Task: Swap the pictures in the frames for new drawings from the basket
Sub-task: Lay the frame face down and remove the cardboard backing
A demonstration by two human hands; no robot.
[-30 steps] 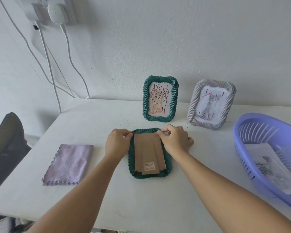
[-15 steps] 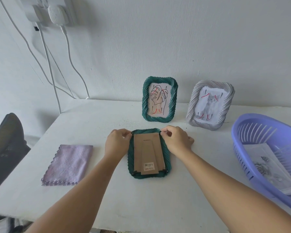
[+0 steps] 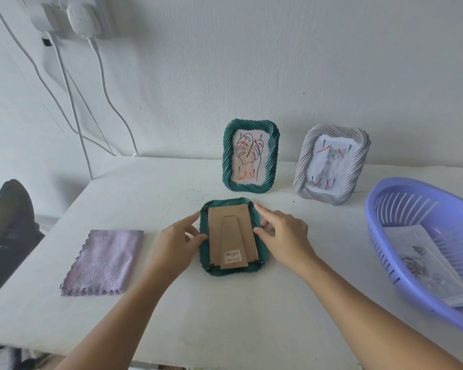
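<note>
Broadly, a white table [image 3: 225, 316] carries a purple slotted basket [image 3: 380, 209] of drawings [image 3: 422, 265] at right and a lilac cloth [image 3: 102, 263] at left. Face-down at centre lies a green frame [image 3: 262, 252], cardboard backing [image 3: 231, 236] up. Left hand [image 3: 177, 241] and right hand [image 3: 286, 236] flank it, fingers extended and relaxed, fingertips touching its side edges.

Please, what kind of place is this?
Probably a home or small office desk: a white table against a plain wall, chargers plugged in above, and a dark chair at the left.
</note>
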